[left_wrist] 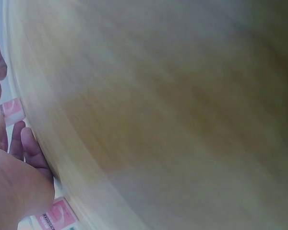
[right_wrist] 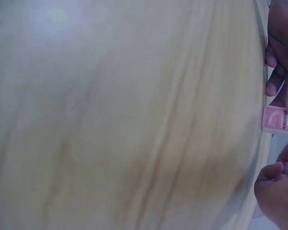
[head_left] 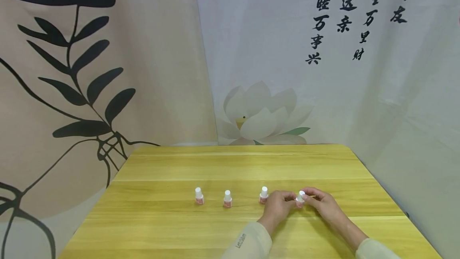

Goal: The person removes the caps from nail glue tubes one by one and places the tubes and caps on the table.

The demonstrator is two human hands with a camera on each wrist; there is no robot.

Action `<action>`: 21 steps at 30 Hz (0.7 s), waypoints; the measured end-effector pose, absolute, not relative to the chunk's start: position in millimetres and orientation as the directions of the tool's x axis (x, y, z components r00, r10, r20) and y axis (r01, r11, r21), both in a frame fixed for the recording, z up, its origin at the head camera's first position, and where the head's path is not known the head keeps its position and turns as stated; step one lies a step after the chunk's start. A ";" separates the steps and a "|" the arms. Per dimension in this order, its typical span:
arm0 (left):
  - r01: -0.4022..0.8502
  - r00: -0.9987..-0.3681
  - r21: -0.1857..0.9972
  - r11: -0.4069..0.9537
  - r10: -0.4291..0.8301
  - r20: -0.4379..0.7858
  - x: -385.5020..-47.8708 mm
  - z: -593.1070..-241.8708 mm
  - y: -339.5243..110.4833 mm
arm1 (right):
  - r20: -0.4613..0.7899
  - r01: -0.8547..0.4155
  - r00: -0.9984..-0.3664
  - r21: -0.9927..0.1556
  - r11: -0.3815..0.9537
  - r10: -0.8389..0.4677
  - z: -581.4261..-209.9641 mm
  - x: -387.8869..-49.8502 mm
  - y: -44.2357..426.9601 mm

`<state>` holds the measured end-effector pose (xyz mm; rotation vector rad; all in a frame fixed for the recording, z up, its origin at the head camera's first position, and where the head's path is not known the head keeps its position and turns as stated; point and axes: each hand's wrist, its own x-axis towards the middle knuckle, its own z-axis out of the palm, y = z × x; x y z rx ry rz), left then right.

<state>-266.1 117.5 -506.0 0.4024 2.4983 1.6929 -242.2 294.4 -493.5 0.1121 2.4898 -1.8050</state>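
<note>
A small white-capped bottle with a pink label (head_left: 300,200) is between the two hands at the right of the row. My left hand (head_left: 277,208) holds its body from the left, thumb and fingers on the label in the left wrist view. From the right, my right hand (head_left: 326,207) pinches the white cap between thumb and index finger. The bottle's pink label (right_wrist: 278,120) faces the right wrist camera, with its cap cut off by the frame edge. Just left of my left hand stands another such bottle (head_left: 264,195), partly hidden by that hand.
Two more matching bottles stand upright farther left, one at the row's end (head_left: 199,196) and one nearer the middle (head_left: 227,199). The wooden table (head_left: 161,227) reaches back to a printed fabric backdrop (head_left: 161,71).
</note>
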 end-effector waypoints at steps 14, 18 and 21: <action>0.177 -0.959 0.922 0.344 0.272 0.082 -264.8 -503.9 115.2 | -0.099 0.095 -0.995 -0.951 0.293 0.002 -491.4 -243.9 295.9; 0.162 -0.961 0.925 0.343 0.268 0.069 -264.5 -503.3 115.1 | -0.100 0.097 -0.995 -0.946 0.310 0.006 -492.2 -244.7 295.3; 0.157 -0.963 0.926 0.345 0.263 0.065 -265.2 -504.8 115.9 | -0.097 0.095 -0.995 -0.939 0.331 0.012 -493.2 -244.5 295.2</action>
